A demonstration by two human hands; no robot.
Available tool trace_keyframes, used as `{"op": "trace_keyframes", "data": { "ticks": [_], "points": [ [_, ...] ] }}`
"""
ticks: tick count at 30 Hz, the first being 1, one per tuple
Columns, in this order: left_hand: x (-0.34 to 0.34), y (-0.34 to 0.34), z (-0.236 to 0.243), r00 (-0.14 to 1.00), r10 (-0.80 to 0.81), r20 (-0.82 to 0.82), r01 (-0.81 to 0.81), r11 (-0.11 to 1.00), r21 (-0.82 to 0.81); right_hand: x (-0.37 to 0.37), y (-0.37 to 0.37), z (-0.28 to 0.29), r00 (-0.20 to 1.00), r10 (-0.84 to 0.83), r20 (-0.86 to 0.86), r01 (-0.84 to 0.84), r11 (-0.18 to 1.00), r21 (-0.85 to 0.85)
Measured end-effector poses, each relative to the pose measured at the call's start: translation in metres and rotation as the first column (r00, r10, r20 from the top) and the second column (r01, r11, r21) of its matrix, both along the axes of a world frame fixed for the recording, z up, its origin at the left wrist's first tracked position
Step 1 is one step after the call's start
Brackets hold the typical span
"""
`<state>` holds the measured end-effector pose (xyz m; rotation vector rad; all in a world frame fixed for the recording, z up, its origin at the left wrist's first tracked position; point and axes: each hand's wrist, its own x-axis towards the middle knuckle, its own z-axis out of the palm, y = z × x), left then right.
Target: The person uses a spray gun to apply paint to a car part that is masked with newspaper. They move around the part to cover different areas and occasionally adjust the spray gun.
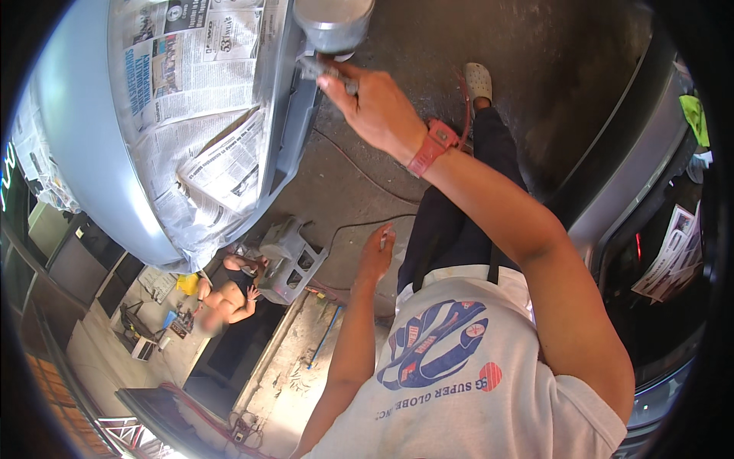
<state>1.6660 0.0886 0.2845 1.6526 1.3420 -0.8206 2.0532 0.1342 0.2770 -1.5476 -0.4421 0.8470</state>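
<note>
A spray gun with a round, pale cup on top is gripped in my right hand. The gun is held close beside the edge of a light blue-grey car body, whose window area is masked with newspaper and clear film. Whether the gun touches the panel I cannot tell. My left hand hangs low near my left thigh, fingers curled closed. What it holds, if anything, is too small to make out. On my right wrist is a red watch.
A reddish hose crosses the dark floor. Behind my left hand stands a grey plastic stool. A person sits beyond it, near tools. At right is a dark grey vehicle with newspaper. A blue rod lies at lower left.
</note>
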Motion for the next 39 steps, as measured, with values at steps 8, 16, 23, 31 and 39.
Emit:
{"op": "trace_keyframes", "data": {
  "ticks": [8,16,23,31,39],
  "points": [
    [-0.018,-0.005,0.004,0.999,0.043,0.004,-0.043,0.999,-0.009,0.058,0.027,0.017,0.945,-0.261,0.196,0.268,0.963,-0.011],
    [-0.03,-0.005,0.008,0.995,0.097,0.014,-0.097,0.995,-0.004,0.025,0.019,0.026,0.987,-0.043,0.156,0.055,0.996,-0.075],
    [-0.035,-0.003,0.012,0.993,0.104,0.056,-0.106,0.994,0.032,-0.032,0.016,0.029,0.994,0.095,-0.052,-0.097,0.995,-0.022],
    [-0.037,0.001,0.01,0.983,0.124,0.137,-0.131,0.991,0.039,0.013,0.031,0.017,0.974,-0.209,0.086,0.216,0.972,-0.093],
    [0.119,0.026,0.069,0.613,0.439,0.657,-0.358,0.896,-0.264,-0.009,-0.012,0.11,0.981,-0.192,-0.007,0.192,0.98,0.055]
  ]
}}
